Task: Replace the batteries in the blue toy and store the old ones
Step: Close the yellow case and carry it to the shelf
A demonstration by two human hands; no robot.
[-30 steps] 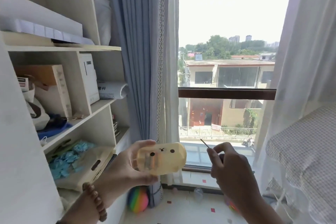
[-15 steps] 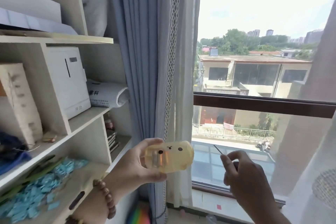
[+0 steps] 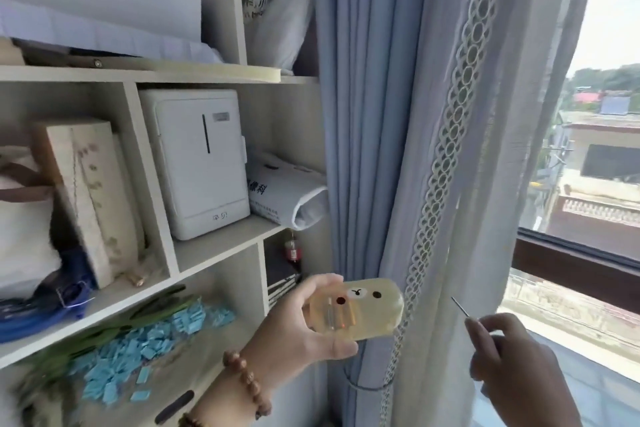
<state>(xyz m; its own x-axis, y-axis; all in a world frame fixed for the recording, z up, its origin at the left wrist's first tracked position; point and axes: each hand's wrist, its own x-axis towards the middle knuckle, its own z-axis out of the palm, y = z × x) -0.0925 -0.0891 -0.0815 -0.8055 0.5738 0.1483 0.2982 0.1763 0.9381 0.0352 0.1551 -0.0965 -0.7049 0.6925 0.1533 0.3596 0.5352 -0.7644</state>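
My left hand [image 3: 298, 329] holds up a translucent yellow plastic case [image 3: 360, 310] with a small bear face printed on it; cylindrical shapes show through its wall. It floats in front of the blue curtain [image 3: 360, 114], just right of the shelf unit. My right hand [image 3: 509, 364] is lower right, its fingers pinched on a thin metal-tipped tool [image 3: 460, 307] whose point aims up and left, a short gap from the case. No blue toy is visible.
A white shelf unit [image 3: 221, 246] fills the left, holding a white box-shaped appliance [image 3: 197, 163], a rolled white bag [image 3: 287, 198], a wooden box [image 3: 86, 198], blue cord [image 3: 41, 305] and scattered light-blue chips [image 3: 145, 354]. A lace-edged sheer curtain [image 3: 450, 149] and the window [image 3: 588, 218] are at right.
The view has swung left and closer to the shelf; the window has slid to the right edge. Both hands keep their grips, the case and the tool staying about the same distance apart.
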